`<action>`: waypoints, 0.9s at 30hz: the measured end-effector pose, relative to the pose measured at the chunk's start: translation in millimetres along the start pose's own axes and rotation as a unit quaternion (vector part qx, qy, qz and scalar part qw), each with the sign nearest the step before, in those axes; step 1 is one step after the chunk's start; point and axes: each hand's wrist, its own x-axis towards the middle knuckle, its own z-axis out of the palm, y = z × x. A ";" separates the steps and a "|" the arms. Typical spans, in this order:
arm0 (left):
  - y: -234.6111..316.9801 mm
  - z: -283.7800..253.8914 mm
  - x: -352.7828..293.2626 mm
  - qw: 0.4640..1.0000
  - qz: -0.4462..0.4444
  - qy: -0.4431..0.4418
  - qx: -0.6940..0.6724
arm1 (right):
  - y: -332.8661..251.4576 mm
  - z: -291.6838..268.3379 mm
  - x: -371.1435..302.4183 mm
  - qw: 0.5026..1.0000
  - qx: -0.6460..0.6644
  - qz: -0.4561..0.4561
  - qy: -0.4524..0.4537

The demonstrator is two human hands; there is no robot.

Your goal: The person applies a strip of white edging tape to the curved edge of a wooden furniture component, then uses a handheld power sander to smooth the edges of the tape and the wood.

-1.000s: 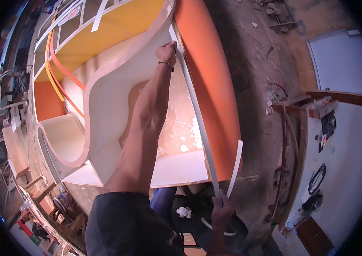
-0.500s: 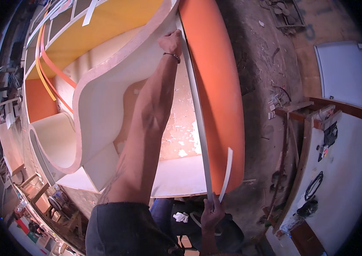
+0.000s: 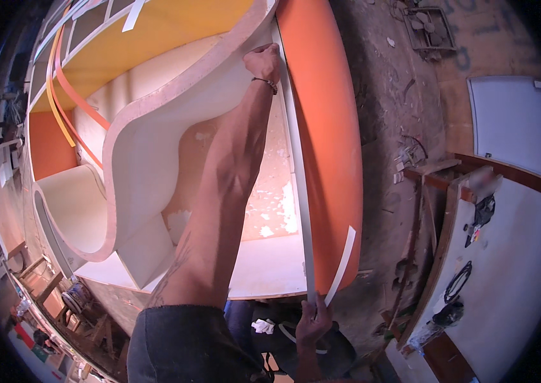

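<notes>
A large curved furniture piece with a wavy white wall point(image 3: 146, 137) and an orange side panel point(image 3: 325, 147) lies in front of me. A thin, pale edging strip point(image 3: 303, 210) runs lengthwise along the straight edge beside the orange panel. My left hand point(image 3: 263, 62) is closed like a fist against the far part of this edge, a beaded bracelet at its wrist. Whatever its fingers hold, if anything, is hidden. Below the near end, my right hand point(image 3: 314, 319) pinches the strip, whose loose white end point(image 3: 342, 265) sticks up over the orange panel.
Orange and yellow strips point(image 3: 65, 83) hang over the compartments at the far left. To the right stands a white-topped bench point(image 3: 506, 255) with a coiled black cable point(image 3: 459, 281). A boxy fan point(image 3: 429, 29) lies on the littered floor farther off.
The whole view has shifted a little, so the furniture sits slightly farther left. Both hands keep nearly the same places along the edge, the left still closed, the right still pinching the strip.
</notes>
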 end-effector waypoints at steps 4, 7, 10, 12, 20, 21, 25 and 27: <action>3.1 2.6 -5.8 1.000 -0.022 -0.003 0.007 | 3.3 1.7 -0.5 1.000 0.001 0.006 -0.002; 6.2 2.0 -10.5 0.999 -0.025 -0.006 0.027 | 3.0 2.5 -1.3 1.000 0.011 0.025 -0.005; 8.0 0.2 -8.2 1.000 -0.021 0.000 0.017 | 8.3 4.4 -2.3 0.999 -0.021 0.044 -0.021; 6.1 -5.3 -1.4 1.000 -0.025 0.006 -0.010 | 8.4 6.6 0.7 0.999 -0.038 -0.011 -0.019; 11.6 8.5 -4.8 0.996 0.002 0.030 0.086 | 7.9 15.3 3.0 0.999 0.000 0.044 -0.016; 9.8 9.4 -3.2 0.996 0.002 0.031 0.086 | 7.2 15.6 3.2 0.998 0.003 0.062 -0.021; 6.4 10.4 -1.8 0.991 0.033 0.032 0.123 | 10.7 23.3 3.6 0.998 0.017 0.060 -0.006; 5.5 10.4 -2.3 0.987 0.056 0.029 0.148 | 6.5 24.1 8.1 0.998 0.008 0.060 -0.021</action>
